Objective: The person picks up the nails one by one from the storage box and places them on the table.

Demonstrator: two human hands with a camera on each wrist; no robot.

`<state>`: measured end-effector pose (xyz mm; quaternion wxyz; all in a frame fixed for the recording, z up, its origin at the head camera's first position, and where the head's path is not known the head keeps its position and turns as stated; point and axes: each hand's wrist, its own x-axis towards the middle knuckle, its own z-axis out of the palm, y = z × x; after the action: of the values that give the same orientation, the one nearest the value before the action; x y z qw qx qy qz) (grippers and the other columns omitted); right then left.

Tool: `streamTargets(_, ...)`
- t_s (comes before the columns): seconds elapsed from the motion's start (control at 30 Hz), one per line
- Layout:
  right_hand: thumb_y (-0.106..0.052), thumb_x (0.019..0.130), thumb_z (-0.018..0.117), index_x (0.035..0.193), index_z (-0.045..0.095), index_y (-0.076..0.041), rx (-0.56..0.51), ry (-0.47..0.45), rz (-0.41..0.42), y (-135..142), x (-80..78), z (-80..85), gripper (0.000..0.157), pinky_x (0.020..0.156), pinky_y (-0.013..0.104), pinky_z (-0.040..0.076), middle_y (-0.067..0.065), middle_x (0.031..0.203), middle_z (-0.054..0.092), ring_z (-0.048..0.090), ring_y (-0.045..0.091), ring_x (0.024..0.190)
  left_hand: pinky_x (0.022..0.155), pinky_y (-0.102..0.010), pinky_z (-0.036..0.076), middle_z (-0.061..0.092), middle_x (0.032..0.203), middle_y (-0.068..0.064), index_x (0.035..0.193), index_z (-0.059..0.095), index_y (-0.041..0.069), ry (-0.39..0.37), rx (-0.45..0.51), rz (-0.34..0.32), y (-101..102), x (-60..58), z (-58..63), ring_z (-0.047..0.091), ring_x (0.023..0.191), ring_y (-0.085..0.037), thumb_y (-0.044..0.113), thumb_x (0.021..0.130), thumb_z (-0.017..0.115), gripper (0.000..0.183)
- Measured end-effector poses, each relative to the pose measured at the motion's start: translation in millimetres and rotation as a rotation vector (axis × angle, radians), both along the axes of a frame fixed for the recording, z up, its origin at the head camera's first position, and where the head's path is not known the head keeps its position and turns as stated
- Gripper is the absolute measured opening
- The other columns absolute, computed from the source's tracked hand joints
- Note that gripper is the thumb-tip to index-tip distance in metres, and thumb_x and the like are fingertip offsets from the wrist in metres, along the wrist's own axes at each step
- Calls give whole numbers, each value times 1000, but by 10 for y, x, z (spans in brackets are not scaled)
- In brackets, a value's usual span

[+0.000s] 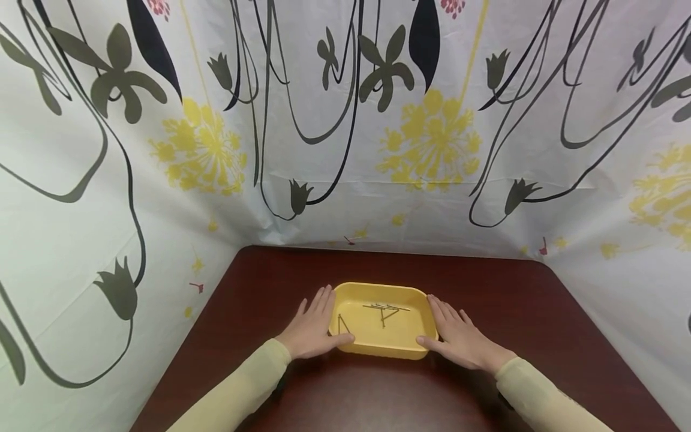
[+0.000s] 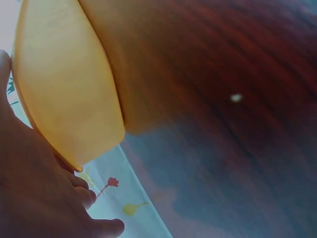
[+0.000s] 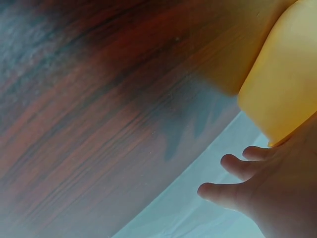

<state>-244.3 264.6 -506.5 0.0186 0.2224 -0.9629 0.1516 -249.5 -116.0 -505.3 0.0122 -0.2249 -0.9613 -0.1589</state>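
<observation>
A yellow plastic tray (image 1: 363, 330) with rounded corners sits on the dark red-brown table. Several thin metal nails (image 1: 386, 308) lie loose in it, most of them near its middle and far side, with a couple in the near left corner. My left hand (image 1: 312, 330) lies along the tray's left side, fingers extended and thumb over the near rim. On the opposite side my right hand (image 1: 463, 339) mirrors it, its straight fingers against the right wall and its thumb at the near right corner. Both wrist views show the tray's smooth outer wall beside each hand.
The wood-grain table (image 1: 291, 270) has rounded far corners. A white sheet (image 1: 335, 156) printed with yellow flowers and dark stems hangs behind it and along both sides, close to the table's edges.
</observation>
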Motion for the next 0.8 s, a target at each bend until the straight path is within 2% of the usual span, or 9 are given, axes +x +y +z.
streamTargets(0.33,-67,94,54,162,12,-5,-8,-14,-2,-8,3,6,100,111,69,17,14,165,20,25,36,148,116,-60,16,5,168,-13,161,9,4,-52,16,18,16,-23,25,4,154,-26,87,79,48,123)
streamTargets(0.53,-67,93,55,162,11,-7,-31,-42,-11,-15,17,50,101,111,69,16,16,163,26,27,36,147,116,-61,16,5,168,-11,162,9,6,-53,21,40,39,-19,38,3,154,-25,89,77,49,126)
streamTargets(0.67,-68,93,55,162,13,-5,-31,-53,-15,-32,18,96,102,112,69,15,15,164,23,26,37,148,116,-61,15,4,169,-10,162,9,6,-59,25,46,46,-4,58,3,154,-24,90,76,49,127)
streamTargets(0.8,-65,93,59,161,18,-5,-13,3,2,-79,-10,159,100,111,70,15,14,165,21,26,37,148,115,-63,16,6,168,-12,162,9,6,-70,28,45,42,8,69,5,154,-25,91,75,48,128)
